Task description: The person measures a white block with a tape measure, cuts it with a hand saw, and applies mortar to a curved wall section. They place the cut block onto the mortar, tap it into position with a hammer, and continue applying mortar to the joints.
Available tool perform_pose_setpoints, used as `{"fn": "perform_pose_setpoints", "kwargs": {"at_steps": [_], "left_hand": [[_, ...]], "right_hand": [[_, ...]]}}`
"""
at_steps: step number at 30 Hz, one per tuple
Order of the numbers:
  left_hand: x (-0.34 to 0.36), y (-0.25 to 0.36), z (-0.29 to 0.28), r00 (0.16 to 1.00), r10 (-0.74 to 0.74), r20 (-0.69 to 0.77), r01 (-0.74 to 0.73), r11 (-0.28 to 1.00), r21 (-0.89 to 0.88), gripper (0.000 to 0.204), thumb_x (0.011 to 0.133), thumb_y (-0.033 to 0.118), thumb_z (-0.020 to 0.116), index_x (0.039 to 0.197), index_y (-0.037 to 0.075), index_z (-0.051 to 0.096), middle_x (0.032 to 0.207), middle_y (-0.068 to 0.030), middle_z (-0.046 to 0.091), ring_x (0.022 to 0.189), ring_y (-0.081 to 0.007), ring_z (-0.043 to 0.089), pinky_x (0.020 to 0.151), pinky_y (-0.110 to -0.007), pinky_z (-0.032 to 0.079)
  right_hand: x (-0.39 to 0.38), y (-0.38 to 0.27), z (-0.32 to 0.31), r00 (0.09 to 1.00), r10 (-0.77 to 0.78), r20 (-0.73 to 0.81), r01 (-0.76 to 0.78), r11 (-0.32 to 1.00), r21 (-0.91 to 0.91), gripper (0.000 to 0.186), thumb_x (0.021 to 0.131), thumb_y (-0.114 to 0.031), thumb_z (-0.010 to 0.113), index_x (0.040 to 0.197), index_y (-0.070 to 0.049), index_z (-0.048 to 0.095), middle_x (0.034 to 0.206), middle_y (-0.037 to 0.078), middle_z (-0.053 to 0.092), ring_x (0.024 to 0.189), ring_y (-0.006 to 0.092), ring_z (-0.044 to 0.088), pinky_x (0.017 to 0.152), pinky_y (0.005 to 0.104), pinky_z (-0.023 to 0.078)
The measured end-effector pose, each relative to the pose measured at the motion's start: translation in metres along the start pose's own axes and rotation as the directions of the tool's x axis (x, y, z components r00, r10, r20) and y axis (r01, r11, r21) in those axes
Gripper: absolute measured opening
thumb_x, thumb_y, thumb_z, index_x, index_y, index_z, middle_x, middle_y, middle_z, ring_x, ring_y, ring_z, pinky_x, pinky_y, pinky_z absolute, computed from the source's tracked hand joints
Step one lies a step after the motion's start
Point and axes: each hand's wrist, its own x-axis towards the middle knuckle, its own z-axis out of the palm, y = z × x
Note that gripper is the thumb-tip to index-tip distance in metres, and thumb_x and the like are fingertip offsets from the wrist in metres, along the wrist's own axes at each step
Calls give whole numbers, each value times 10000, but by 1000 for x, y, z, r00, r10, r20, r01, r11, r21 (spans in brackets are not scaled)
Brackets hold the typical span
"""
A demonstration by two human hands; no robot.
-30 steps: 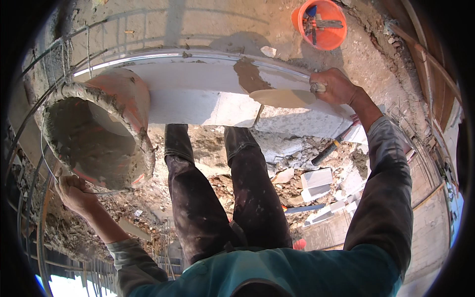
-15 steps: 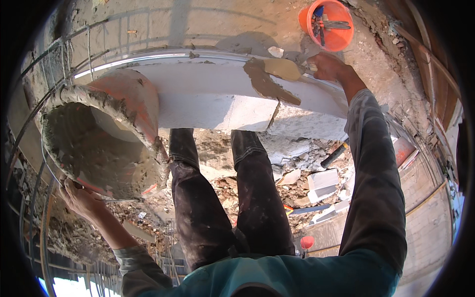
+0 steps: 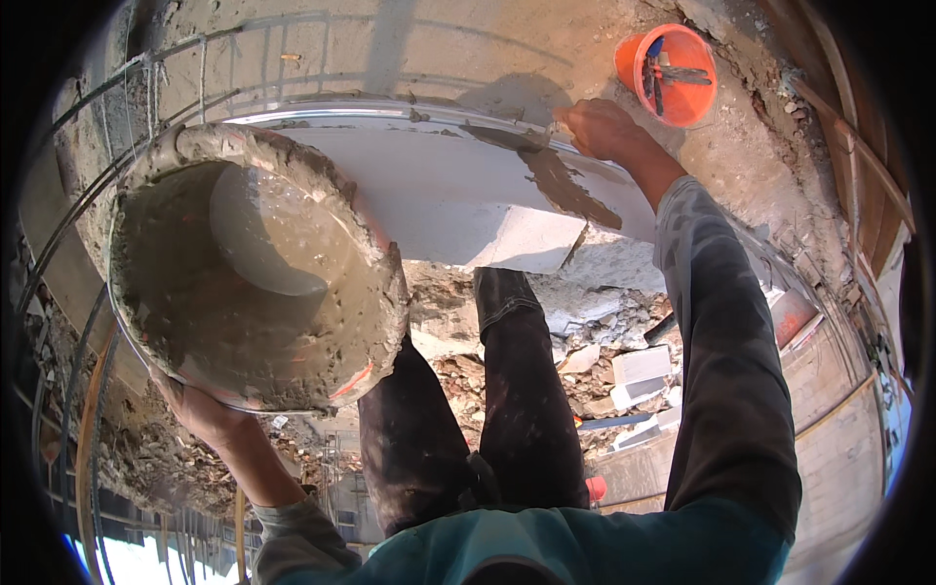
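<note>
My left hand [image 3: 200, 409] grips the lower rim of a large mortar bucket [image 3: 380, 244], orange under its crust of grey cement, tilted so its wet, grey inside shows. At the upper right of my work area, my right hand [image 3: 595, 127] is closed on a trowel handle; the dark blade [image 3: 502, 136] lies along the top edge of a white block wall [image 3: 409, 195]. A band of brown-grey mortar [image 3: 570, 195] runs down the block's face near a joint. My legs are below the blocks, partly hidden by the bucket.
An orange bucket [image 3: 704, 102] holding hand tools stands on the dusty concrete beyond the wall. Bent rebar [image 3: 83, 102] arches along the left, wooden boards [image 3: 868, 166] line the right. Rubble [image 3: 575, 390] and white offcuts [image 3: 639, 375] lie below, beside a dark-handled tool [image 3: 660, 329].
My left hand has shifted right, bringing the bucket with it, larger and more open to view. My right hand has moved up and left with the trowel along the block's top edge.
</note>
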Motion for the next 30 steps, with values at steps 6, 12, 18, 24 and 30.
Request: {"fn": "perform_pose_setpoints", "kwargs": {"at_steps": [6, 12, 18, 24, 30], "left_hand": [[7, 3, -44, 975, 222, -4, -212, 936, 281, 489, 1018, 270, 419, 1426, 1, 412, 1440, -171, 441, 1260, -282, 482, 1072, -419, 404], [6, 3, -63, 895, 430, 120, -351, 513, 783, 474, 1013, 193, 436, 1428, -33, 392, 1433, -192, 441, 1295, -309, 450, 1086, -432, 397], [16, -16, -76, 977, 176, -116, -96, 862, 498, 502, 1010, 211, 456, 1424, -64, 377, 1463, -218, 410, 1318, -313, 436, 1118, -430, 358], [19, -22, -75, 984, 89, -151, -19, 910, 413, 527, 1010, 207, 456, 1448, -59, 336, 1492, -218, 361, 1333, -291, 419, 1130, -403, 347], [19, -44, -107, 948, 317, 33, -227, 598, 769, 534, 981, 297, 488, 1376, -51, 398, 1336, -225, 473, 1208, -344, 504, 1008, -431, 408]], "right_hand": [[-32, -26, -46, 1000, 18, 6, -18, 999, -40, 241, 845, -18, 536, 1071, -33, 617, 924, 160, 682, 955, 340, 658, 825, 459, 513], [-2, -28, -25, 995, 73, 61, -66, 992, -109, 245, 843, -14, 531, 1070, -18, 623, 946, 185, 677, 947, 340, 664, 813, 450, 521], [41, -101, -78, 997, -71, -21, 69, 993, -93, 214, 877, -36, 513, 1040, -37, 650, 967, 175, 694, 964, 310, 672, 841, 425, 531], [69, -104, -55, 997, -25, 79, 39, 981, -189, 206, 858, -64, 555, 1028, -24, 663, 977, 170, 702, 920, 316, 689, 789, 408, 553], [-12, -58, -76, 969, -28, 246, 105, 946, -307, 150, 818, -78, 595, 915, -36, 702, 931, 173, 704, 930, 316, 688, 791, 418, 546]]}}
